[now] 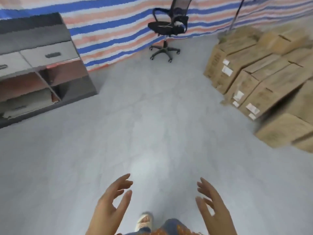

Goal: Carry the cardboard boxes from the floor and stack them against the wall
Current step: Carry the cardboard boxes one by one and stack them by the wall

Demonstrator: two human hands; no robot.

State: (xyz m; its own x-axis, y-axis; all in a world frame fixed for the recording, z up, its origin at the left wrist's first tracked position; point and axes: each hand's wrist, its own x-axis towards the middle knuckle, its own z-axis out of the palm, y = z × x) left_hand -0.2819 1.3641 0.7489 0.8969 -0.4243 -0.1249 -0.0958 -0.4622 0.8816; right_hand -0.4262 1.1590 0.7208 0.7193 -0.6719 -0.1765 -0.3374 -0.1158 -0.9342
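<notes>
Several brown cardboard boxes (264, 78) with white labels are piled along the right side of the room, some stacked on others. One lower box (286, 131) sits nearest to me at the right edge. My left hand (111, 204) and my right hand (211, 206) are held out low in front of me, palms facing each other, fingers spread, holding nothing. Both hands hover over bare grey floor, well away from the boxes.
A black office chair (167, 26) on wheels stands at the back by a blue, white and orange striped tarp wall (110, 28). A grey cabinet (37, 65) with drawers and open shelves fills the left. A pole (237, 16) leans at the back right. My foot (144, 221) shows below.
</notes>
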